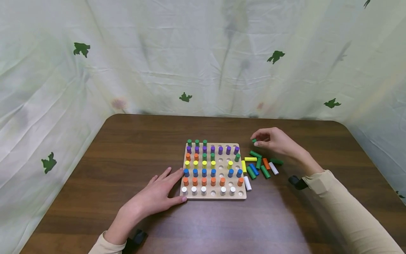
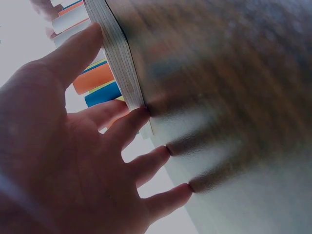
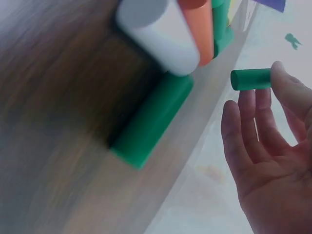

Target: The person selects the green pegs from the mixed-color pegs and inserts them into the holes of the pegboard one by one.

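A pale wooden pegboard [image 1: 222,198] stands mid-table with rows of coloured pegs in it: white at the front, then orange, blue, yellow, mixed orange and green, purple, and green at the back. Several holes toward its right side have no peg. My left hand [image 1: 155,195] rests at the board's left edge, fingers spread, the thumb at its front left corner. In the left wrist view the thumb touches the layered board edge [image 2: 114,48]. Thumb and fingers of my right hand [image 1: 276,141] pinch a green peg [image 3: 251,79], raised over the table beyond the board's right side.
Loose pegs lie right of the board, among them a yellow peg [image 1: 250,159], a blue peg [image 1: 253,169], an orange peg [image 1: 266,163] and a white peg [image 1: 247,183]. A green peg [image 3: 153,122] lies near the right wrist. A pale curtain [image 1: 203,53] hangs behind the table.
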Action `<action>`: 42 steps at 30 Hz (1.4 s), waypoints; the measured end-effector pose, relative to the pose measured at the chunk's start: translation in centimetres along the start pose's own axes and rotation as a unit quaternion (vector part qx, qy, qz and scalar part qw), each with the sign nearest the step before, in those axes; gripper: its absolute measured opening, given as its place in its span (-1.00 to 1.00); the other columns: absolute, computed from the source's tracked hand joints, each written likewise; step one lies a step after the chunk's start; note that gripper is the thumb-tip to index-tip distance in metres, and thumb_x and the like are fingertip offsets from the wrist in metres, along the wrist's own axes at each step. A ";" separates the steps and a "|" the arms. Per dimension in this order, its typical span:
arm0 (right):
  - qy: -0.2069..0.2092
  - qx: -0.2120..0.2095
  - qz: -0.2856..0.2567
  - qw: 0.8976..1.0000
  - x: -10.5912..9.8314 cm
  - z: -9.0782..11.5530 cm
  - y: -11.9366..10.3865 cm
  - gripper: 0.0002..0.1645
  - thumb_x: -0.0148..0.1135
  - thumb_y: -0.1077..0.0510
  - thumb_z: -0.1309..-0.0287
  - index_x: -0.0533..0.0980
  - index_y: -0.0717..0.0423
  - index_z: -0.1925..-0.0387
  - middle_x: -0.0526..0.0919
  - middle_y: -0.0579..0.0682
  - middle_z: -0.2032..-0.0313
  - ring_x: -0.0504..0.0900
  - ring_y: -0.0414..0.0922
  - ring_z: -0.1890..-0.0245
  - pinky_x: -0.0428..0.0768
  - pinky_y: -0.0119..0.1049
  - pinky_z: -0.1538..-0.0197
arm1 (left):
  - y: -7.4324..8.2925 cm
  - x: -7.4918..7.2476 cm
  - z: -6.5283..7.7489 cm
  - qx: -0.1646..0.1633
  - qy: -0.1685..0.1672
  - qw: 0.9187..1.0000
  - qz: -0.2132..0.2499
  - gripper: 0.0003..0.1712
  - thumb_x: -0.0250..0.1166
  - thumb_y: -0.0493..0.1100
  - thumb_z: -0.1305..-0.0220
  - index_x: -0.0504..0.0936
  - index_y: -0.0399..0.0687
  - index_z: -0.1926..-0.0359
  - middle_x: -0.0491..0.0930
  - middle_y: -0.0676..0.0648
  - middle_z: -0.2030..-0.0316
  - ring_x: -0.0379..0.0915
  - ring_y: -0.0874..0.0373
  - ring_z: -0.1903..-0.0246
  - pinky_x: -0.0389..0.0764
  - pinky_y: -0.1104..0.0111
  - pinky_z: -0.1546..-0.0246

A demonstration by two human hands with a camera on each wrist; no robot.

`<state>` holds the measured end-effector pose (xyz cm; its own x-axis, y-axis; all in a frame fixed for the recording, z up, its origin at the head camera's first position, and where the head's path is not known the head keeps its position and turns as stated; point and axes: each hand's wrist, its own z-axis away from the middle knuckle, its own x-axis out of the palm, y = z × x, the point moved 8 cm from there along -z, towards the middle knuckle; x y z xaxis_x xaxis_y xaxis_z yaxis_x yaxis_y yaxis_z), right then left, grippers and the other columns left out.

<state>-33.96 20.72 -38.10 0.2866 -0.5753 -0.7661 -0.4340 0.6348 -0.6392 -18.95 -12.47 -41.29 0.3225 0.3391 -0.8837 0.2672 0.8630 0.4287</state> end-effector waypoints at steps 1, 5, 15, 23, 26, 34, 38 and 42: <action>0.001 -0.003 -0.005 1.000 0.0 -0.1 -0.2 -0.75 0.35 0.25 -0.21 0.64 0.19 0.06 0.68 -0.03 0.21 0.60 -0.06 0.22 0.62 -0.12 0.08 | 0.0 0.0 0.0 -0.001 -0.001 1.000 0.000 0.00 0.33 0.31 -0.19 0.20 -0.01 -0.50 0.19 -0.02 -0.45 -0.14 -0.17 -0.48 -0.03 -0.30 -0.31; 0.004 -0.015 -0.022 1.000 0.1 -0.7 -1.2 -0.74 0.36 0.22 -0.22 0.63 0.20 0.06 0.69 -0.04 0.21 0.62 -0.08 0.21 0.62 -0.11 0.07 | -0.1 0.1 0.0 -0.005 -0.005 1.000 0.000 0.01 0.32 0.32 -0.18 0.18 0.00 -0.51 0.18 -0.01 -0.46 -0.15 -0.16 -0.48 -0.05 -0.29 -0.31; 0.000 -0.033 -0.059 0.998 0.8 -2.1 -3.8 -0.75 0.36 0.20 -0.22 0.63 0.10 0.06 0.70 -0.03 0.17 0.65 -0.10 0.20 0.62 -0.21 0.07 | -0.2 0.1 0.0 -0.006 -0.004 1.000 0.002 0.01 0.32 0.33 -0.18 0.19 0.00 -0.51 0.18 -0.01 -0.46 -0.15 -0.15 -0.48 -0.05 -0.29 -0.32; -0.015 -0.046 -0.093 0.994 2.0 -3.2 -5.5 -0.77 0.34 0.22 -0.24 0.63 0.06 0.06 0.69 -0.02 0.14 0.67 -0.08 0.16 0.62 -0.16 0.02 | -0.2 0.1 -0.1 -0.009 -0.008 1.000 0.002 0.01 0.31 0.33 -0.18 0.18 0.00 -0.51 0.18 -0.01 -0.46 -0.15 -0.16 -0.48 -0.04 -0.30 -0.31; -0.022 -0.036 -0.106 0.994 2.5 -3.5 -5.8 -0.79 0.32 0.21 -0.26 0.64 0.04 0.07 0.68 -0.04 0.13 0.64 -0.08 0.12 0.62 -0.16 0.03 | -0.1 0.1 -0.1 -0.008 -0.007 1.000 0.002 0.00 0.32 0.33 -0.19 0.19 0.00 -0.51 0.18 -0.01 -0.46 -0.15 -0.16 -0.48 -0.04 -0.30 -0.31; -0.040 -0.029 -0.106 0.993 3.9 -4.8 -6.7 -0.76 0.30 0.29 -0.25 0.63 0.16 0.04 0.69 -0.05 0.13 0.63 -0.06 0.17 0.62 -0.18 0.03 | -0.1 0.2 -0.2 -0.014 -0.015 1.000 0.003 0.01 0.32 0.33 -0.18 0.19 0.00 -0.51 0.18 -0.02 -0.46 -0.18 -0.15 -0.49 -0.07 -0.30 -0.32; -0.049 -0.041 -0.100 0.993 4.4 -5.5 -7.4 -0.78 0.31 0.29 -0.24 0.64 0.10 0.07 0.69 -0.07 0.15 0.65 -0.06 0.20 0.62 -0.19 0.05 | -0.1 0.2 -0.2 -0.013 -0.020 1.000 0.004 -0.01 0.32 0.30 -0.20 0.19 -0.01 -0.51 0.18 -0.04 -0.46 -0.18 -0.15 -0.49 -0.07 -0.30 -0.31; -0.058 -0.054 -0.090 0.993 5.0 -6.3 -7.9 -0.77 0.31 0.28 -0.24 0.64 0.14 0.06 0.70 -0.09 0.15 0.65 -0.08 0.21 0.62 -0.21 0.07 | -0.1 0.2 -0.2 -0.011 -0.021 1.000 0.005 -0.01 0.33 0.28 -0.21 0.17 -0.01 -0.51 0.17 -0.04 -0.46 -0.19 -0.15 -0.49 -0.07 -0.30 -0.31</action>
<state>-34.48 9.61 -36.48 0.4605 -0.6072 -0.6475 -0.4554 0.4645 -0.7595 -19.11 -12.43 -41.53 0.3635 0.3312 -0.8707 0.2449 0.8678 0.4323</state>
